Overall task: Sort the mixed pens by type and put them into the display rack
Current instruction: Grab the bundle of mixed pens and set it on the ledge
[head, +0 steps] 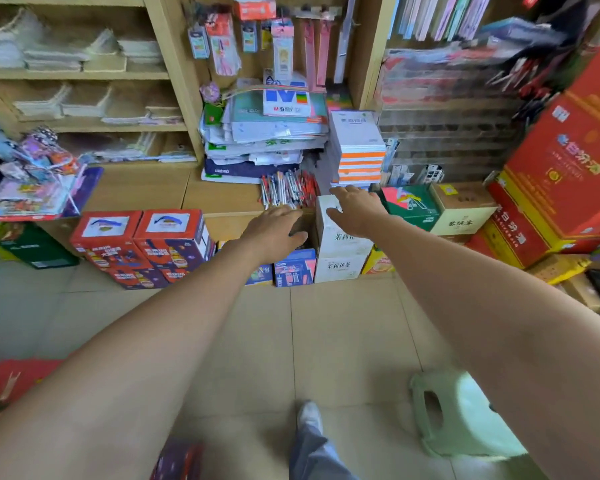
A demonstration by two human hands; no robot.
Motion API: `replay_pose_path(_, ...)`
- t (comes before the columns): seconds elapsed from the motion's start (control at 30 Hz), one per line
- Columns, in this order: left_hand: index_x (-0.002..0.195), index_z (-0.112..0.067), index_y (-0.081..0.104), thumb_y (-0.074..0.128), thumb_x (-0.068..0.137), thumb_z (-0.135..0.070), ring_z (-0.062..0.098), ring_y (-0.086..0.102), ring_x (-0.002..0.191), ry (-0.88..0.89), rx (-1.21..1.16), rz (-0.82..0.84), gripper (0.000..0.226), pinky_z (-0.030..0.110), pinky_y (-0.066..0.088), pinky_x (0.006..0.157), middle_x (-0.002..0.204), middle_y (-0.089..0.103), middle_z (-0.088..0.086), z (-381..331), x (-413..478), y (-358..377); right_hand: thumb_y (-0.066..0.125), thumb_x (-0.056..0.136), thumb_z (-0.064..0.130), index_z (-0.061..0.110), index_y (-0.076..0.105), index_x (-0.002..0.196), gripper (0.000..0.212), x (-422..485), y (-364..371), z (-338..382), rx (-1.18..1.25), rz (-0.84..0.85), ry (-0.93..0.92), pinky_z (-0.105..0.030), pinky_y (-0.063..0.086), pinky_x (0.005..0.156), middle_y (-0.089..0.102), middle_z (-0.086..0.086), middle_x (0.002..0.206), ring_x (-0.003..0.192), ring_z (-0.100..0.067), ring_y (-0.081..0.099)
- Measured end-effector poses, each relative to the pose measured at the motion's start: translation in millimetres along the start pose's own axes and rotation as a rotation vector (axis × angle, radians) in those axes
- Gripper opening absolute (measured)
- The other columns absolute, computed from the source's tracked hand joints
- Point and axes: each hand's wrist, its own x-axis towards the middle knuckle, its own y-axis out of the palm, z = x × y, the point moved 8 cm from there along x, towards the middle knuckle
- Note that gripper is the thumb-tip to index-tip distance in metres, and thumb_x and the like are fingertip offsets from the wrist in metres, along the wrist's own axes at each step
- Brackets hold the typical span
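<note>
The mixed pens lie in a loose heap on the wooden ledge, most of them white or red, with their lengths pointing roughly toward me. The heap lies against the foot of a stack of paper packs behind it, and a pile of white and orange pads is just to its right.

My left hand is palm down just below the heap, its fingertips near the closest pens. I cannot tell if they touch. The fingers are extended and only a little bent, the thumb is apart, and the hand holds nothing. Under it is the rim of a brown carton.

My right hand is to the right of the heap, close to it, with its fingers spread wide over the top of a white box that stands beside the carton. It looks to be resting on the box, and it holds nothing. The pens are therefore between the two hands and slightly beyond them.

Further right, on the shelf, I see a clear tiered rack, which is blurred. Red boxes stand on the tiled floor at the left, and a pale green stool is near my right forearm.
</note>
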Motion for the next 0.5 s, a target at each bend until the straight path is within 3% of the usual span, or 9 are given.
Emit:
replay_pose_path(0.23, 0.151, -0.021, 0.022, 0.039, 0.100, -0.042, 0.024, 0.013, 0.146, -0.052, -0.012, 0.005, 0.058, 0.039, 0.021, 0.115, 0.160, 0.015, 0.005, 38, 105, -33, 0.041, 0.100, 0.034, 0.014, 0.027, 0.148, 0.053, 120, -16, -9, 0.005, 0.016, -0.045, -0.044, 0.030, 0.108, 0.040, -0.014, 0.145, 0.131, -0.032, 0.040)
replay_pose_path(0.5, 0.152, -0.019, 0.020, 0.038, 0.101, -0.041, 0.024, 0.012, 0.147, -0.043, -0.037, 0.024, 0.058, 0.039, 0.019, 0.116, 0.161, 0.012, 0.006, 86, 216, -67, 0.043, 0.099, 0.033, 0.013, 0.037, 0.142, 0.048, 243, -27, -13, 0.037, -0.006, -0.051, -0.042, 0.031, 0.106, 0.045, -0.012, 0.142, 0.129, -0.031, 0.043)
